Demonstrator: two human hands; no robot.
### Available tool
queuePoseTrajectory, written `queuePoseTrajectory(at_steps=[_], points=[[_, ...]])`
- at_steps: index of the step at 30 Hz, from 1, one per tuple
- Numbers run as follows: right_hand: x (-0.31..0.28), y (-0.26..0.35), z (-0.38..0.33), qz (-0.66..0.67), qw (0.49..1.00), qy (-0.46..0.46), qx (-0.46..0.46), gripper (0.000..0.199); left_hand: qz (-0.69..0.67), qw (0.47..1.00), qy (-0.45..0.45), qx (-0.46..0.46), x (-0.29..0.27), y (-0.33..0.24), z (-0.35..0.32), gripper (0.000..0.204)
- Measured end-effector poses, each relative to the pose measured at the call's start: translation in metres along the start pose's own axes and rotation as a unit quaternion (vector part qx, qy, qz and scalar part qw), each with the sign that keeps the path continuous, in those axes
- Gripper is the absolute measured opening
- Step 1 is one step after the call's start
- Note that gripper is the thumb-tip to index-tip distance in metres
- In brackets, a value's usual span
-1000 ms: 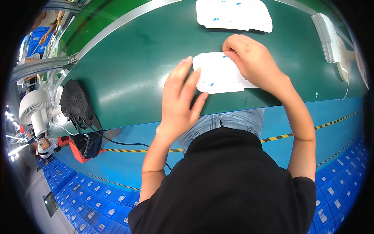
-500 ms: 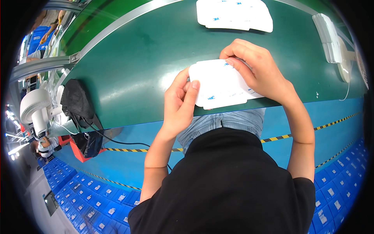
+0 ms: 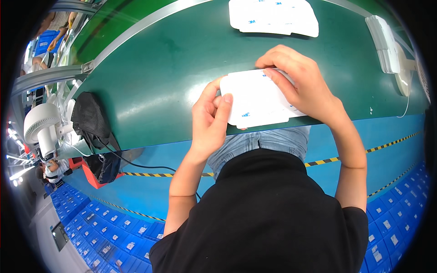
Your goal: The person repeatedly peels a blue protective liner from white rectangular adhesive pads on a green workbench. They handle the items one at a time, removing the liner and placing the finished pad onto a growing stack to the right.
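Observation:
A flat white panel with rounded corners and small blue print (image 3: 255, 98) is held just above the near edge of the green table. My left hand (image 3: 211, 113) grips its left edge, thumb on the face and fingers behind. At the panel's far right side, my right hand (image 3: 300, 82) is closed with thumb and forefinger pinching along the far edge. What exactly is between those fingertips is too small to make out. Farther away lies a stack of similar white panels (image 3: 273, 17), its outline partly cut off by the picture's top.
On the right of the table (image 3: 154, 82) stands a pile of white flat pieces (image 3: 382, 44) beside a pale fan (image 3: 403, 73). At the left are a white fan (image 3: 42, 123) and a black mesh bag (image 3: 91, 116). Blue bins (image 3: 114, 232) line the floor behind me.
My right hand has shifted very slightly left along the panel's far edge. The left hand's grip and the panel look almost the same.

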State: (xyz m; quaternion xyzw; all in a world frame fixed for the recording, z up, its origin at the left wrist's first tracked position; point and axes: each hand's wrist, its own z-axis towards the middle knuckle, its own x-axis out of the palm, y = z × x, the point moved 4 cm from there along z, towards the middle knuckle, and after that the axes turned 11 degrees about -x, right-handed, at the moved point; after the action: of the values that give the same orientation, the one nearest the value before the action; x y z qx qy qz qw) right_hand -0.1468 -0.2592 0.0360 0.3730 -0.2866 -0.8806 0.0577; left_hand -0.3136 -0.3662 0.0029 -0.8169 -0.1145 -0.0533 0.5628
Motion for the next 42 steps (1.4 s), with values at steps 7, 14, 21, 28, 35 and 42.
queuePoseTrajectory(at_steps=[7,14,21,28,35,42], points=[[-0.004,0.049,-0.019,-0.149,0.971,-0.006,-0.184,0.019,-0.033,0.999,-0.042,-0.011,-0.014,-0.001,0.006,0.036],[0.006,0.054,-0.031,-0.22,0.944,-0.044,-0.24,0.023,-0.061,0.997,0.002,-0.053,-0.011,-0.005,0.008,0.035],[0.004,0.044,-0.036,-0.215,0.953,-0.042,-0.208,0.026,0.467,0.795,-0.149,0.358,-0.013,-0.034,-0.013,0.027],[0.013,0.042,-0.047,-0.189,0.967,-0.013,-0.173,0.025,0.568,0.643,-0.092,0.505,0.023,-0.016,-0.025,0.015],[0.018,0.043,-0.054,-0.199,0.969,0.035,-0.14,0.024,0.596,0.647,-0.057,0.473,0.027,-0.007,-0.02,0.016],[0.016,0.039,-0.041,-0.121,0.986,0.099,-0.059,0.016,0.609,0.672,-0.035,0.42,0.033,-0.009,-0.016,0.015]])
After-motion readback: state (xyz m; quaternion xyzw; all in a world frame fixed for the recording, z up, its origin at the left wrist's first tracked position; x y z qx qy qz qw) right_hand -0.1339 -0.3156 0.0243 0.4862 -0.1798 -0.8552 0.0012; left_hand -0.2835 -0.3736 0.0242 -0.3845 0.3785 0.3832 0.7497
